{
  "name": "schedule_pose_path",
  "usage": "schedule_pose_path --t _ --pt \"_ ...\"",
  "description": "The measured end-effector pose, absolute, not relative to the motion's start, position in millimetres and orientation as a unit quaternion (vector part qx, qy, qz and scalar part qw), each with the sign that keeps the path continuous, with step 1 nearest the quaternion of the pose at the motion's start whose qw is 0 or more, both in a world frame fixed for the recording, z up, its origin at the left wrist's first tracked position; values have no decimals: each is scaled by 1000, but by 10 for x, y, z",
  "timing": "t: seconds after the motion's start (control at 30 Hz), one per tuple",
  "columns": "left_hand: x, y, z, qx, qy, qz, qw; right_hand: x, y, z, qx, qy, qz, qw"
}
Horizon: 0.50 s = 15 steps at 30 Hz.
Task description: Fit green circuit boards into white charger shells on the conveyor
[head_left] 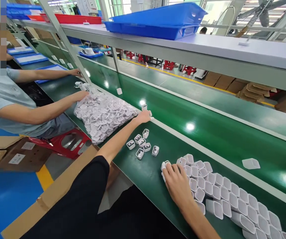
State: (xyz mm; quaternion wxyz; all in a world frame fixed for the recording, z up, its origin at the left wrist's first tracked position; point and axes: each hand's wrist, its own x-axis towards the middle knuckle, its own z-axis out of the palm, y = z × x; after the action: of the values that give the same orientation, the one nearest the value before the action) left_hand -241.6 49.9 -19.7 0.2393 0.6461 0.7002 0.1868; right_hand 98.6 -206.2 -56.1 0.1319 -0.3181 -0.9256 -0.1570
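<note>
My left hand (144, 117) reaches to the near edge of the green belt, its fingers closed, with small white bits at the fingertips that I cannot make out. Just beyond it stands a small white plastic housing (144, 107) with dark parts inside. My right hand (178, 182) curls over another white plastic housing (165, 165), gripping it beside the rows of empty white housings (216, 192). Between my hands, several white housings with dark parts inside (142, 142) stand open side up on the green table (125, 162).
A clear bag of small white pieces (105, 114) lies to the left, with a co-worker's hand (81, 95) on it. Single white pieces lie on the belt (190, 126). Blue trays (155, 21) sit on the shelf overhead; a metal post (65, 41) rises at left.
</note>
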Motion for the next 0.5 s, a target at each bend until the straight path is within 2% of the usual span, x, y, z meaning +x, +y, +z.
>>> schedule_pose_path --t 0.27,0.4,0.5 --pt "-2322 412 -275 658 692 166 245 1111 -2154 -514 -353 -904 -117 210" --pt "-2449 122 -231 667 676 213 230 1421 -2023 -439 -352 -896 -105 248" --pt "-2805 257 -5 630 709 259 183 1657 -2078 -507 -370 -885 -74 273"
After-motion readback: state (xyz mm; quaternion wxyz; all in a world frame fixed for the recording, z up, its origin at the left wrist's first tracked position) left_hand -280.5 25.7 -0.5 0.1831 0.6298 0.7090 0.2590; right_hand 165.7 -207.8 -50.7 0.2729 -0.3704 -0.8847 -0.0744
